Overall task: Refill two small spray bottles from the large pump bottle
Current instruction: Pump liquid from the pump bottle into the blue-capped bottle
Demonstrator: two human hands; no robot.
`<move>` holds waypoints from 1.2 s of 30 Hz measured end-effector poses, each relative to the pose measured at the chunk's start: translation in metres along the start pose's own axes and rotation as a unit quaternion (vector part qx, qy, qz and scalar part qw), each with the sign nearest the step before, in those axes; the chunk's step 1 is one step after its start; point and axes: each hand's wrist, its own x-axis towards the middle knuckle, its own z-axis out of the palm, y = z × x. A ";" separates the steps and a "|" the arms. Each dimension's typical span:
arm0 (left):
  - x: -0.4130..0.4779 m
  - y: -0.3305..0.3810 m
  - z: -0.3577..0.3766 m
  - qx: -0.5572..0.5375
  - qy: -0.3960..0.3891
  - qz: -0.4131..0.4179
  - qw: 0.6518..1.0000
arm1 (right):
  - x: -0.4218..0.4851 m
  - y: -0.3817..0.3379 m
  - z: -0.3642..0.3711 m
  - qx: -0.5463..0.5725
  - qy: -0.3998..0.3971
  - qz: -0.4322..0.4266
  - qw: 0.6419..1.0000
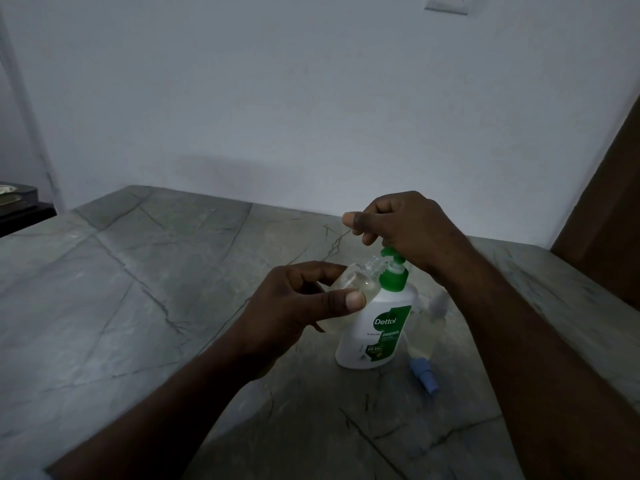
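Observation:
A white pump bottle point(375, 327) with a green pump head and a green Dettol label stands on the grey stone table point(138, 289). My left hand point(298, 306) holds a small clear bottle point(360, 280) tilted, its open threaded neck right under the green spout. My right hand point(405, 226) sits on top of the pump head, fingers curled over it. A second small clear bottle point(427, 332) stands just right of the pump bottle, partly hidden and blurred. A blue spray cap point(426, 374) lies on the table in front of it.
A pale wall runs behind the table, with a switch plate point(446, 3) at the top. A brown wooden panel point(609, 209) stands at the right edge. A dark object point(17, 206) sits beyond the table's left end.

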 end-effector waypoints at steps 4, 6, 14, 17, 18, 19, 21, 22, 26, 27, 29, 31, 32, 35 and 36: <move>0.000 -0.001 -0.001 -0.004 -0.003 -0.002 1.000 | 0.002 0.001 0.003 -0.010 -0.025 0.012 1.000; 0.000 -0.001 -0.001 -0.005 -0.003 -0.005 1.000 | 0.002 0.002 0.006 -0.017 -0.049 0.024 0.998; 0.000 -0.001 0.000 0.001 0.001 -0.003 1.000 | 0.002 0.007 0.004 -0.014 -0.022 0.017 1.000; 0.000 -0.001 0.000 0.000 0.003 -0.003 1.000 | 0.002 0.007 -0.001 -0.020 0.015 -0.007 1.000; 0.000 -0.001 0.000 0.001 0.004 -0.003 1.000 | 0.001 0.007 -0.002 -0.025 0.026 -0.014 0.999; 0.000 -0.001 0.000 0.002 0.004 -0.003 1.000 | 0.001 0.006 -0.003 -0.027 0.029 -0.017 0.999; 0.000 -0.001 0.000 0.004 0.002 -0.002 1.000 | 0.001 0.005 -0.002 -0.017 0.012 -0.009 1.000; 0.000 -0.001 0.000 0.002 0.001 -0.002 1.000 | 0.002 0.005 -0.001 -0.013 0.001 -0.003 1.000; 0.000 -0.001 -0.001 -0.012 -0.001 -0.004 1.000 | 0.004 0.004 0.002 -0.023 -0.027 0.013 0.999; 0.000 -0.001 -0.001 -0.014 -0.001 -0.005 1.000 | 0.004 0.005 0.003 -0.023 -0.039 0.018 0.999; 0.000 -0.002 -0.001 -0.013 -0.002 -0.007 1.000 | 0.004 0.005 0.005 -0.021 -0.054 0.025 0.998; 0.000 -0.002 -0.001 -0.017 -0.003 -0.008 1.000 | 0.003 0.006 0.005 -0.017 -0.053 0.025 0.998; 0.000 -0.002 -0.001 -0.018 -0.002 -0.007 1.000 | 0.003 0.006 0.005 -0.013 -0.050 0.024 0.998; 0.001 -0.002 -0.001 -0.014 -0.001 -0.005 1.000 | 0.002 0.008 0.005 -0.012 -0.035 0.019 0.999; 0.001 -0.002 -0.001 -0.011 0.000 -0.004 1.000 | 0.002 0.008 0.004 -0.015 -0.028 0.013 0.999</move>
